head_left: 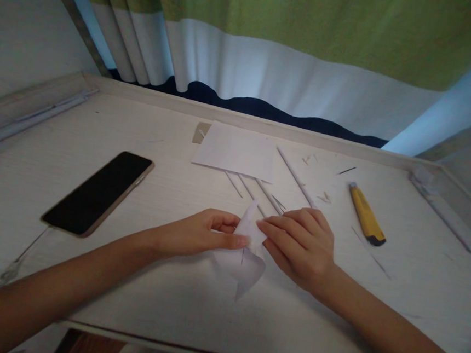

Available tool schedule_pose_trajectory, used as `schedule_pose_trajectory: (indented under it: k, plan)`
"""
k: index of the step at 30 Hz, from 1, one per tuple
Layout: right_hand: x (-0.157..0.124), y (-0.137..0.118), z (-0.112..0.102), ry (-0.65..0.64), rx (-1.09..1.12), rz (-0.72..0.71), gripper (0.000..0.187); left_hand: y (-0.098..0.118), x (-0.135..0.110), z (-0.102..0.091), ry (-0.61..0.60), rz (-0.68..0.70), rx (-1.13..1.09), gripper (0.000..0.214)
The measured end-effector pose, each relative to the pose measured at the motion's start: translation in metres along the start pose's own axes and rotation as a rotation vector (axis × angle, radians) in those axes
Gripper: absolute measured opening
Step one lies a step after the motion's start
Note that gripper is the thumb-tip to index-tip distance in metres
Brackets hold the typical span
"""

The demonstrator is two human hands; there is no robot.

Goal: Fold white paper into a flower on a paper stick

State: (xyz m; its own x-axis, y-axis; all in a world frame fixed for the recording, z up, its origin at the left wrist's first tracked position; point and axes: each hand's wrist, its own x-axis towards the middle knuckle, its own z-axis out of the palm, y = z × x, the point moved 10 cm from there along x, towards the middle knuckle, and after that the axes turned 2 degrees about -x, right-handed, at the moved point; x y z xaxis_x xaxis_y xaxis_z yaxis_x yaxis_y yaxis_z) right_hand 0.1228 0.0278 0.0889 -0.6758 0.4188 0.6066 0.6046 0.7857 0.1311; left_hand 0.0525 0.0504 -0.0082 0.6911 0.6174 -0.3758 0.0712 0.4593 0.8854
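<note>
A white paper pinwheel (248, 268) with curled, pointed blades is held above the near part of the table. My left hand (218, 232) pinches it near its centre, the thumb lying on the front and the fingers behind. On the other side, my right hand (299, 242) has its fingertips closed on a blade at the upper right. Just beyond the hands lie several thin rolled-paper sticks (295, 176), some partly under a white sheet of paper (238, 149).
A black-screened phone (100, 192) with a cable lies at left. To the right rests a yellow utility knife (366, 215), near a thin dark rod (346, 171) and small paper scraps (324, 197). A green and white curtain (271, 53) hangs behind the white table (170, 165).
</note>
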Motion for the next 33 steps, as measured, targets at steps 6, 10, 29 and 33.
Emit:
schedule_pose_trajectory:
  k: [6, 10, 29, 33]
  plan:
    - [0.002, 0.002, 0.007, -0.031, 0.069, 0.046, 0.015, -0.001, -0.001, 0.000, -0.005, -0.018, 0.021, 0.025]
    - [0.001, 0.004, 0.022, -0.156, 0.170, 0.107, 0.019, -0.002, -0.002, -0.001, -0.023, -0.030, 0.036, 0.026]
    - [-0.039, 0.009, 0.091, -0.566, 1.420, 0.884, 0.045, 0.002, -0.004, -0.012, 0.007, -0.049, 0.155, 0.032]
    - [-0.044, 0.016, 0.098, -0.513, 1.473, 1.034, 0.046, 0.011, -0.004, -0.028, 0.153, 0.034, 0.250, 0.040]
